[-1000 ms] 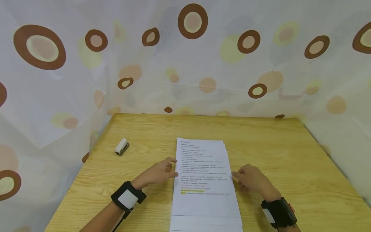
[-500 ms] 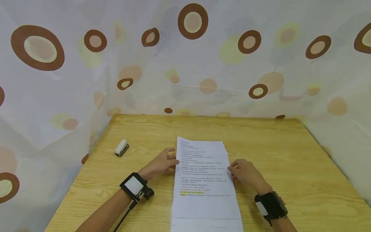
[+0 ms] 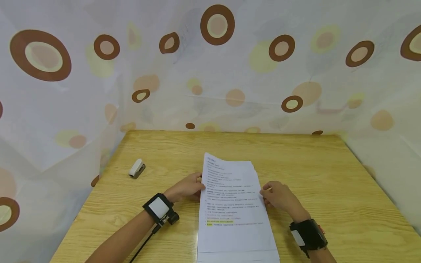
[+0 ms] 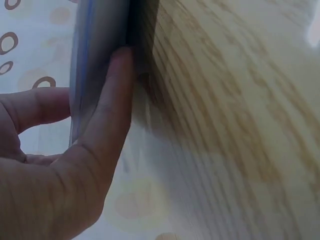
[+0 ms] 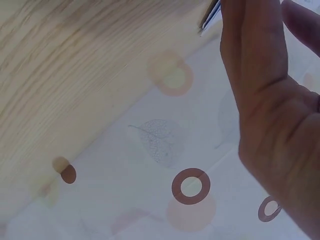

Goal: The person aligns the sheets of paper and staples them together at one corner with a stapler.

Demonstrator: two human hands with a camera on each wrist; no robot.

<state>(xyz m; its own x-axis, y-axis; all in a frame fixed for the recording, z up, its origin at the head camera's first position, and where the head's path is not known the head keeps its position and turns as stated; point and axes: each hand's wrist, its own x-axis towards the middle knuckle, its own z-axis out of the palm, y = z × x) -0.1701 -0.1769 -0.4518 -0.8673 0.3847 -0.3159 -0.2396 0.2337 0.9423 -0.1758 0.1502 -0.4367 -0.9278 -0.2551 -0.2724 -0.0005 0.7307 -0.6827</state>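
A stack of printed paper sheets [image 3: 235, 237] lies lengthwise on the table, with small lines of text and two yellow highlights low on the top page. My left hand [image 3: 189, 187] pinches its left edge, and the far left corner bends upward. In the left wrist view the stack [image 4: 90, 60] stands raised off the wood between thumb and fingers of the left hand [image 4: 75, 160]. My right hand [image 3: 279, 197] holds the right edge between thumb and fingers. The right wrist view shows that hand [image 5: 265, 75] with a paper corner [image 5: 212, 17] behind the fingers.
A small white and grey stapler [image 3: 137, 168] lies on the wooden table [image 3: 306, 160], left of the paper. Behind the table hangs a white curtain [image 3: 243, 73] with round patterns. A black cable [image 3: 141, 246] runs from the left wrist's camera band.
Both hands have come in to the paper's edges and taken hold. The left hand has moved right and lifted the left side, so the far left corner now curls up.
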